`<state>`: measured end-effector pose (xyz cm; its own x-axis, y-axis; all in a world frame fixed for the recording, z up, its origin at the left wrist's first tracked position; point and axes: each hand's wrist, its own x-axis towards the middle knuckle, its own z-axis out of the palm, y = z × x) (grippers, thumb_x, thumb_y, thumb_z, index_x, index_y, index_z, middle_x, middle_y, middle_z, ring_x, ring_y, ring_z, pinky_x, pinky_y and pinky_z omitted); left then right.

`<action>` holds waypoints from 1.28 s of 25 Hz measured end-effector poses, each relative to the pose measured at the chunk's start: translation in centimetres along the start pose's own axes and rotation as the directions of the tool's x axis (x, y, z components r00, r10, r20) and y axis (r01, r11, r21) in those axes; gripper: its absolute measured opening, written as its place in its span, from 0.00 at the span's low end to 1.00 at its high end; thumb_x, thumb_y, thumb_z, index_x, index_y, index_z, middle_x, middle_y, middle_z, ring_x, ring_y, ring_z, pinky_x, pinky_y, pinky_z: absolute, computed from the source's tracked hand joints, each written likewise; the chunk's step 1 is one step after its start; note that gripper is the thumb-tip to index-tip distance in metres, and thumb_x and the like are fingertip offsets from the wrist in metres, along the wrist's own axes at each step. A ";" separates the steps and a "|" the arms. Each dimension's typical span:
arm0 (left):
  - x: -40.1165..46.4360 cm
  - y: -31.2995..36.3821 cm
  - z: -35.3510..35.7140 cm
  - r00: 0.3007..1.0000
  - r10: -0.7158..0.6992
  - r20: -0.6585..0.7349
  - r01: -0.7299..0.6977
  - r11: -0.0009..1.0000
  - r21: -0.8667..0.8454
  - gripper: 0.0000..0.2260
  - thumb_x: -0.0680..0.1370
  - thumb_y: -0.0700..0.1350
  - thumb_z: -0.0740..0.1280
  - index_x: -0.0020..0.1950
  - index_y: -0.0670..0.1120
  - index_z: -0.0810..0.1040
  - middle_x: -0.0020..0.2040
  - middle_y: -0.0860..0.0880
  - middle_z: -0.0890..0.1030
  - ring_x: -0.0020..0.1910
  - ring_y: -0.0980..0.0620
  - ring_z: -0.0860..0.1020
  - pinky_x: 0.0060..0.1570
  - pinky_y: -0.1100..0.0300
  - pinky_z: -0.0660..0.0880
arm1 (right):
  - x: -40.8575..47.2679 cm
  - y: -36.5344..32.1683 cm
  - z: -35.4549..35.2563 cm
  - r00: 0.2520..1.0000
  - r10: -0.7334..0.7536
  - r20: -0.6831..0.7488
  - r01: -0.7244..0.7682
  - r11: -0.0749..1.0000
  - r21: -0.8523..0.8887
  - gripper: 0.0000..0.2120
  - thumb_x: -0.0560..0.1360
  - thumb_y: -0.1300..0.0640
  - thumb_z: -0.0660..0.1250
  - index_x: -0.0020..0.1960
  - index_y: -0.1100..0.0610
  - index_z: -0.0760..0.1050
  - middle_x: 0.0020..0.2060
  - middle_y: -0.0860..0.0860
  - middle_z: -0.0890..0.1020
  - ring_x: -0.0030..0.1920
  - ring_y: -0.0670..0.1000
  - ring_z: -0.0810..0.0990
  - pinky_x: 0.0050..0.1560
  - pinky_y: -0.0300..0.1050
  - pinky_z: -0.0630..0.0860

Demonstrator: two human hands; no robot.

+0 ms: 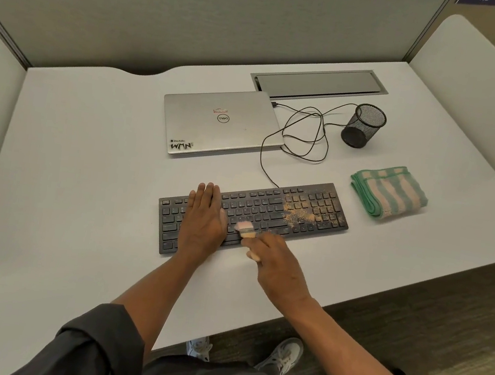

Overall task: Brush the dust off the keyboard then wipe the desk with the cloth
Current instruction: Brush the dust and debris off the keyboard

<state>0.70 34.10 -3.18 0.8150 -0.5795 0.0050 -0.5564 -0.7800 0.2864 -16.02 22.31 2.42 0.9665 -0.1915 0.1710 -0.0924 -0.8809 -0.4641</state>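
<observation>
The left hand (203, 216) lies flat and open on the keyboard (267, 214). The right hand (274, 262) grips a small brush (245, 230) touching the keys.

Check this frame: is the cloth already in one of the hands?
No, the cloth lies folded on the desk, right of the keyboard, untouched.

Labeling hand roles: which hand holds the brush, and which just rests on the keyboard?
The right hand grips the small pale brush; the left hand lies flat and empty on the dusty black keyboard.
</observation>
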 end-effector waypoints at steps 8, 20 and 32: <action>0.0 0.0 -0.3 1.000 -0.002 0.024 0.002 1.000 -0.003 0.32 0.81 0.55 0.42 0.82 0.39 0.53 0.82 0.40 0.55 0.82 0.43 0.50 0.80 0.49 0.42 | 1.9 0.9 -0.6 0.997 0.072 -0.026 -0.069 0.994 0.083 0.16 0.77 0.67 0.67 0.63 0.56 0.80 0.54 0.53 0.81 0.53 0.54 0.76 0.49 0.46 0.76; -0.2 -0.3 -0.6 0.997 0.014 0.077 -0.014 1.000 0.000 0.54 0.71 0.80 0.37 0.83 0.40 0.48 0.83 0.42 0.50 0.82 0.46 0.43 0.80 0.49 0.39 | 6.2 -0.5 -1.6 0.992 0.120 0.049 -0.130 0.909 0.397 0.10 0.79 0.64 0.66 0.56 0.55 0.83 0.48 0.47 0.84 0.48 0.41 0.78 0.49 0.29 0.70; -0.2 -0.3 -0.5 0.998 0.015 0.067 -0.018 0.998 0.054 0.49 0.75 0.76 0.47 0.83 0.41 0.48 0.83 0.42 0.50 0.82 0.45 0.44 0.80 0.49 0.41 | 8.2 -0.3 -3.0 0.943 0.319 0.095 -0.325 0.820 0.471 0.10 0.80 0.60 0.64 0.51 0.51 0.83 0.41 0.47 0.85 0.42 0.44 0.82 0.40 0.36 0.75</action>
<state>0.77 34.56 -2.80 0.7942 -0.6052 -0.0547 -0.5790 -0.7810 0.2342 -8.75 19.69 6.53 0.9049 -0.4200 -0.0694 -0.2769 -0.4570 -0.8453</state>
